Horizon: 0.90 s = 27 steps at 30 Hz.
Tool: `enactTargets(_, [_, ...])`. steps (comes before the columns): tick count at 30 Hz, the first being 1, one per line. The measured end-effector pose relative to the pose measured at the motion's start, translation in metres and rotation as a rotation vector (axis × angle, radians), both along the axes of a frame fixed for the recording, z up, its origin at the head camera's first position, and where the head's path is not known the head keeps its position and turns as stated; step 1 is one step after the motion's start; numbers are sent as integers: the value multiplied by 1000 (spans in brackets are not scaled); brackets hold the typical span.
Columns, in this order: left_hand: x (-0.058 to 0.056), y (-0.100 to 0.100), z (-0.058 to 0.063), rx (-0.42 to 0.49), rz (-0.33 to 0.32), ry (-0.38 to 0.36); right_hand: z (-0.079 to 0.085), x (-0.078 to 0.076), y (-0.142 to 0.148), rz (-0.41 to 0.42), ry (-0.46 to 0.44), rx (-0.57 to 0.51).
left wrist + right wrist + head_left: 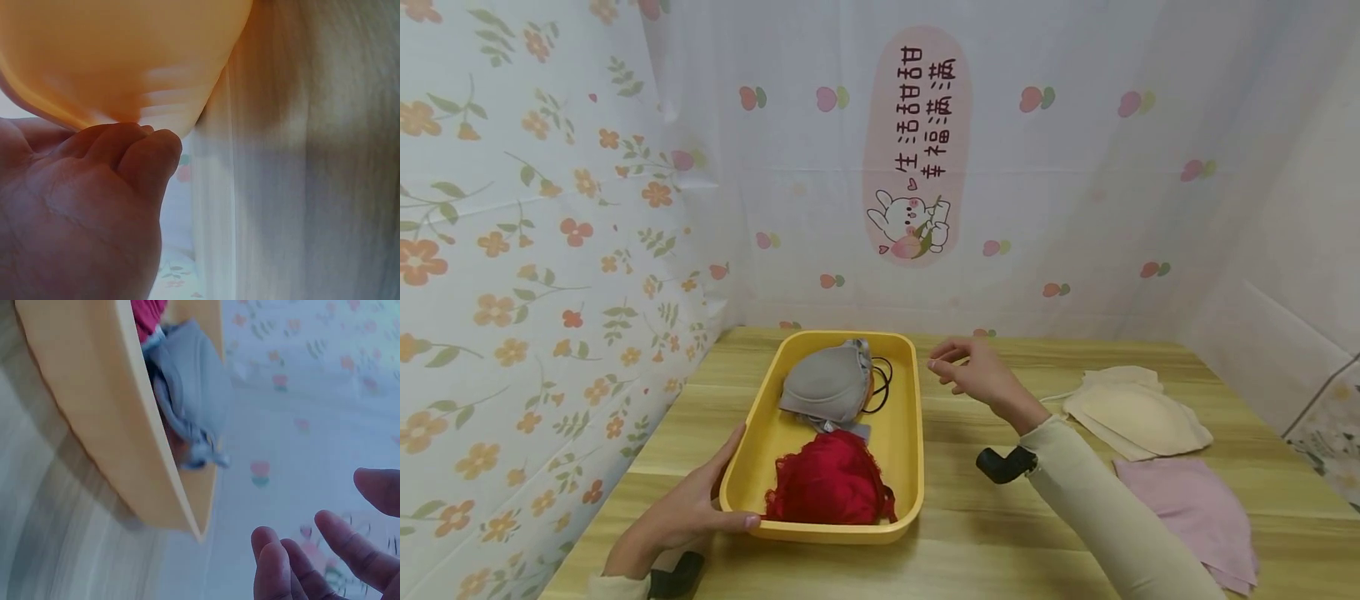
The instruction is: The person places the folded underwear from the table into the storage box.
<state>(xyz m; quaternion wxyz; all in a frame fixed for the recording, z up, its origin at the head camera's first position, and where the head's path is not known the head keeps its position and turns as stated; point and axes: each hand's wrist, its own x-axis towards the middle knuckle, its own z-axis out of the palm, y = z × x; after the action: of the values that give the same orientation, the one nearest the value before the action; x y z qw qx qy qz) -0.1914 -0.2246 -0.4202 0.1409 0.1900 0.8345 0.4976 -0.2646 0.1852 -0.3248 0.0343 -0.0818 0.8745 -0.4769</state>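
A yellow plastic tray (752,433) sits on the table, holding a folded grey bra (827,385) at its far end and a red lace-edged bra (829,483) at its near end. My left hand (688,508) grips the tray's near-left corner, thumb against the near side and fingers along the left wall. In the left wrist view, those fingers (150,156) touch the tray's outer wall. My right hand (981,375) is raised just right of the tray's far end, fingers loosely bent and apart, with nothing in them.
Right of the tray on the wooden table (1000,533) lie a folded cream bra (1138,412) and a folded pink garment (1195,517). Thin black loops (883,383) lie beside the grey bra. Patterned curtains (805,208) close off the back and sides.
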Motion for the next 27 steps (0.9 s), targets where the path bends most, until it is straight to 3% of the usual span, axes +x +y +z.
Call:
enactTargets(13, [0,-3,-2,14,-6,15,8,-11,55,-123,5,-140])
enactTargets(22, [1,-2,1,-17,2,25,1,-13,95,-369,154,-197])
enactTargets(27, [1,-1,2,-14,-6,26,-4,-13,118,-433,168,-188])
